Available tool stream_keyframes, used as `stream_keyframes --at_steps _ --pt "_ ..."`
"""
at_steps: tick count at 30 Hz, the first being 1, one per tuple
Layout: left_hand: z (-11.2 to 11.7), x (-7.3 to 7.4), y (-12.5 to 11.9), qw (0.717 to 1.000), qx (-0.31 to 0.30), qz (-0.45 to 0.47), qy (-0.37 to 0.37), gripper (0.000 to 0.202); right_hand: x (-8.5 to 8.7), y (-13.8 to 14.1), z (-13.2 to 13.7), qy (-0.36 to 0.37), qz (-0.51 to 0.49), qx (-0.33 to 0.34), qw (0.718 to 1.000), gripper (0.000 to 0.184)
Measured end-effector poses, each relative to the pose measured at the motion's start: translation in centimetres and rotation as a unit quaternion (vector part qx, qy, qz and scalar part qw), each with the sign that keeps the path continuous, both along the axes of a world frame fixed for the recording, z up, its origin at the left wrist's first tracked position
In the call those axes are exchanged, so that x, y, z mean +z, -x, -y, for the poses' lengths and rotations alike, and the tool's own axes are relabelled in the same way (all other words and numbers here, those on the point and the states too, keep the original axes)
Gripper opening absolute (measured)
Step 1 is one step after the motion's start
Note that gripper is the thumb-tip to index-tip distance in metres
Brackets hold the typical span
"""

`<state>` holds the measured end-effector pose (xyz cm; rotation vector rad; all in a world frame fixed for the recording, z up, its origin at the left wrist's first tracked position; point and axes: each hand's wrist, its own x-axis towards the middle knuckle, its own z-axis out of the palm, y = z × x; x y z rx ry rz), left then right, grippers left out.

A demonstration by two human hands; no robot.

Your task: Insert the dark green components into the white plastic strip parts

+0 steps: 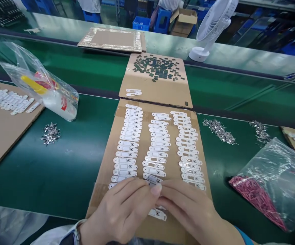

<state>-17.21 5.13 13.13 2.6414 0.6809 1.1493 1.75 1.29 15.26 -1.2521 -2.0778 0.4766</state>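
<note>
My left hand (125,207) and my right hand (188,206) meet over the near part of a cardboard sheet (104,190), thumbs and fingers pinched together. Whatever lies between the fingertips is hidden. Just beyond them is a white plastic strip (152,178) with a grey window, slightly tilted against its neighbours; I cannot tell whether the fingers touch it. Another white strip (157,214) shows below the fingertips. Three columns of similar strips run up the sheet: a left column (128,148), a middle column (159,139) and a right column (187,143).
Behind sits a second cardboard sheet (157,92) with many small dark chips (160,68). Metal pin piles lie left (50,133) and right (220,131). A bagged glue bottle (60,103), a bag of pink pieces (260,200) and a white fan (214,27) surround the work.
</note>
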Motion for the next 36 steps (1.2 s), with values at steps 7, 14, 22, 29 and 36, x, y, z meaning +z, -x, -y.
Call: stream_keyframes --at_steps 7,14,22,29,36 --pt "-1.0 -1.2 -0.1 0.983 0.078 -0.165 -0.009 0.048 -2.4 -1.4 -2.1 -0.095 0.106 -0.017 0.99 0.012" --pt "-0.6 -2.2 0.3 0.96 0.083 -0.265 0.014 0.047 -4.2 -1.6 -2.3 -0.097 0.138 0.001 0.986 0.014" --pt "-0.5 -2.4 0.4 0.954 0.079 -0.289 0.016 0.053 -4.6 -1.2 -2.7 -0.087 0.126 -0.005 0.988 0.01" --pt "-0.2 -2.2 0.5 0.948 0.08 -0.309 -0.009 0.056 -4.2 -1.8 -2.6 -0.106 0.147 -0.009 0.983 0.021" --pt "0.4 -2.5 0.8 0.944 0.089 -0.316 -0.006 0.058 -4.0 -2.2 -2.0 -0.14 0.249 0.017 0.958 0.019"
